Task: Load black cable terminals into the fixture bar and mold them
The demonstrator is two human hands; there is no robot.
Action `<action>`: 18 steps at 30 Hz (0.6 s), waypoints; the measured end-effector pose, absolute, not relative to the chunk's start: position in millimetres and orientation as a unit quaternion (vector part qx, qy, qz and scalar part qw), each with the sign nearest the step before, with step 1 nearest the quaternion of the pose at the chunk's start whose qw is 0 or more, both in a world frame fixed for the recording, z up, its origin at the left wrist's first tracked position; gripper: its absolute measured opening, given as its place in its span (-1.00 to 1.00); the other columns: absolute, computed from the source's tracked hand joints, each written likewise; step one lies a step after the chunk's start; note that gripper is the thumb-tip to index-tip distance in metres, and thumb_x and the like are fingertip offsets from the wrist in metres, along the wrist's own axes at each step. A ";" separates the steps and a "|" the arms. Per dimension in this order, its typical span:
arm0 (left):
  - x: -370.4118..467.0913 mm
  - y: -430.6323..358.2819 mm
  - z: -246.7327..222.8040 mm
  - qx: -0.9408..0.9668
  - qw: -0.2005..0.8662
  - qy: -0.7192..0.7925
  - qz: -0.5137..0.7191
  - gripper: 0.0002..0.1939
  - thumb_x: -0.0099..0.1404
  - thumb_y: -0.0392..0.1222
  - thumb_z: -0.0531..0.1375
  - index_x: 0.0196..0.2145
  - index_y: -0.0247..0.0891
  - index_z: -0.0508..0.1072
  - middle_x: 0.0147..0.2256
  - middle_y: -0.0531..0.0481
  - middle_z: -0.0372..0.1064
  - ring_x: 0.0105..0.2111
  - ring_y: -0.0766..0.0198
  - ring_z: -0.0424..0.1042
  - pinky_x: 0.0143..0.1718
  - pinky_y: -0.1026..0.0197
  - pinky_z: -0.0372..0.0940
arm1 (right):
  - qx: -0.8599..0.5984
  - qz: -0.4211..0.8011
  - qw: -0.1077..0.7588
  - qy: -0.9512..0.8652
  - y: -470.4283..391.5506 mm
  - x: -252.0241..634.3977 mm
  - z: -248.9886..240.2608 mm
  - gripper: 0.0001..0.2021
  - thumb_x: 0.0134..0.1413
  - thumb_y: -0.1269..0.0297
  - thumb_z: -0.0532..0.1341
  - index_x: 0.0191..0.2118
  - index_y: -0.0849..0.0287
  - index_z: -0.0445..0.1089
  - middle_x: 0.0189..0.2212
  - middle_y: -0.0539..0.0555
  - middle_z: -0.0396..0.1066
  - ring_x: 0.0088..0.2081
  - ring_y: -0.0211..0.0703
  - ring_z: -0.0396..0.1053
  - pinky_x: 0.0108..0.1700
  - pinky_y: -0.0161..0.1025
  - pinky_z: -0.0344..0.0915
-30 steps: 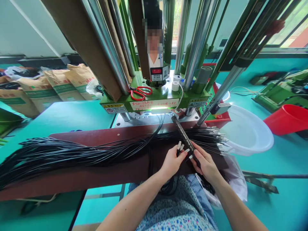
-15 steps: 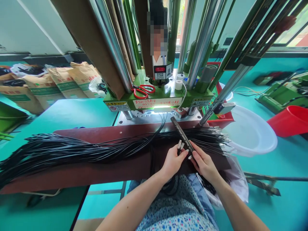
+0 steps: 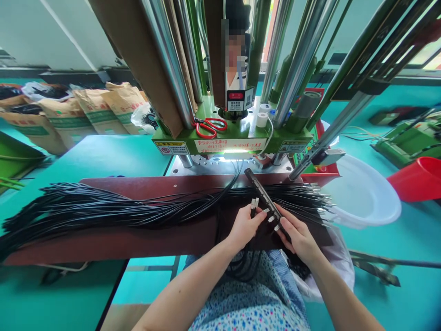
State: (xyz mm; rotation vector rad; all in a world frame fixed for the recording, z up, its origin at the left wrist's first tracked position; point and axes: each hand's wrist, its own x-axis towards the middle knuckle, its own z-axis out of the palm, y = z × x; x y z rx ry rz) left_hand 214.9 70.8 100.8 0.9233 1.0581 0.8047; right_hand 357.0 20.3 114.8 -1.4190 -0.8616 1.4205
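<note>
My right hand grips the lower end of a long dark metal bar that slants up and to the left. Small metal connectors stick out along the bar's lower left side. In my left hand, pinched between thumb and fingers, are a few cables with silvery connector ends. Their black leads hang down over my lap. Behind both hands a big bundle of black cables lies along the brown board, its metal ends at the right.
A green press with a lit work area stands ahead, red scissors on its ledge. To the right are a white basin and a red bucket. Behind the press is a person. Paper sacks stand at left.
My left hand has drawn slightly away from the bar with its connectors. My right hand is a little lower on the bar, and more connectors show beside it. The view has shifted slightly.
</note>
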 end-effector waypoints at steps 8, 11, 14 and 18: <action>213.6 71.1 99.4 0.431 0.673 0.476 0.367 -0.68 0.03 0.02 0.24 -0.50 -0.30 0.29 -0.75 0.24 0.03 -0.78 0.53 -0.03 -0.75 0.41 -0.10 | -0.585 0.536 0.434 -0.427 17.3 356.7 100.3 -0.41 0.05 -0.01 0.14 0.18 0.09 0.14 -0.63 -0.10 0.13 -0.61 -0.38 0.04 -0.64 -0.44 0.05; 213.0 70.9 99.2 0.430 0.683 0.461 0.370 -0.71 0.07 -0.01 0.21 -0.50 -0.27 0.26 -0.75 0.25 0.01 -0.78 0.53 -0.05 -0.74 0.40 -0.10 | -0.579 0.534 0.431 -0.440 16.4 355.1 98.5 -0.43 0.07 -0.01 0.13 0.18 0.07 0.14 -0.62 -0.09 0.14 -0.60 -0.38 0.04 -0.62 -0.43 0.06; 207.8 73.1 100.9 0.448 0.661 0.444 0.406 -0.69 0.13 0.04 0.14 -0.49 -0.29 0.29 -0.69 0.17 0.13 -0.72 0.48 0.08 -0.70 0.38 0.00 | -0.589 0.558 0.443 -0.382 17.0 354.8 104.7 -0.37 -0.04 -0.06 0.20 0.14 0.12 0.21 -0.65 -0.10 0.13 -0.66 -0.40 0.00 -0.72 -0.46 -0.04; 196.4 77.0 103.4 0.460 0.594 0.463 0.470 -0.64 0.25 0.09 -0.01 -0.36 -0.30 0.32 -0.75 0.20 0.07 -0.74 0.46 0.05 -0.68 0.39 -0.02 | -0.577 0.569 0.468 -0.352 18.4 358.4 109.7 -0.40 -0.06 -0.02 0.23 0.12 0.09 0.23 -0.68 -0.12 0.13 -0.70 -0.43 -0.02 -0.78 -0.50 -0.11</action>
